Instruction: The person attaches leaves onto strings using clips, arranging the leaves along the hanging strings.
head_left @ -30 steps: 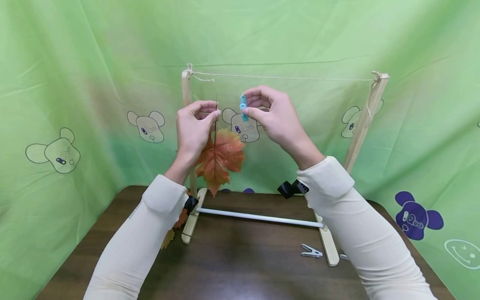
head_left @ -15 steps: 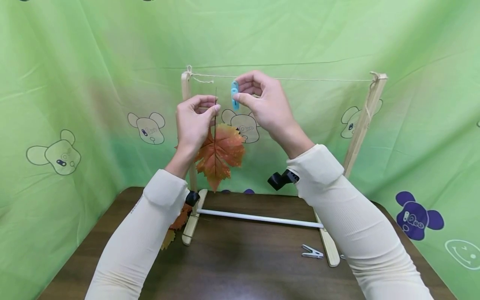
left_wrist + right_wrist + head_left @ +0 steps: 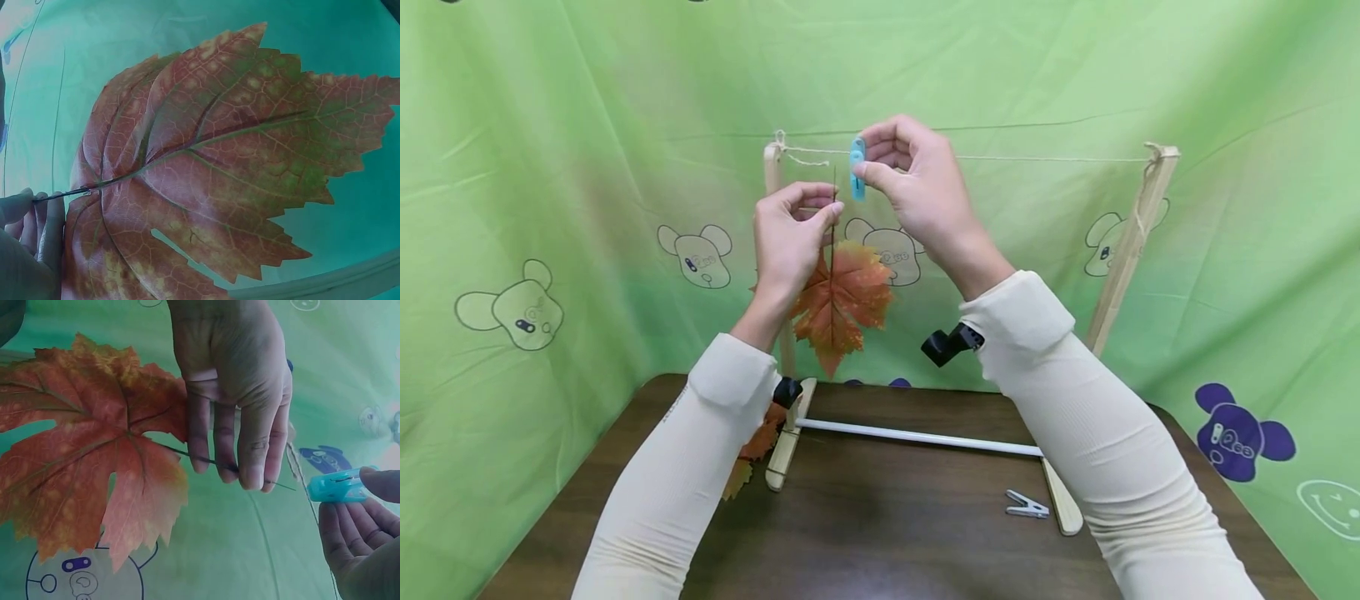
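Note:
My left hand (image 3: 792, 237) pinches the thin dark stem of an orange-red maple leaf (image 3: 842, 304), which hangs below the fingers with its tip down. In the left wrist view the leaf (image 3: 206, 144) fills most of the frame. A light blue clothespin (image 3: 858, 169) is held upright between the thumb and fingers of my right hand (image 3: 921, 187). It overlaps the string (image 3: 1022, 157) in the head view, just right of and above the stem's free end. The right wrist view shows the clothespin (image 3: 340, 484) beside the string, close to the stem tip.
The string runs between two wooden posts (image 3: 1131, 250) joined low by a white rod (image 3: 917, 436). A grey-white clothespin (image 3: 1027, 505) lies on the brown table (image 3: 880, 533) near the right foot. More leaves (image 3: 760, 437) lie by the left foot. A green printed cloth (image 3: 587, 100) stands behind.
My right hand has moved up and left with the blue clothespin, from below the string to its height. The left hand has risen slightly with the leaf.

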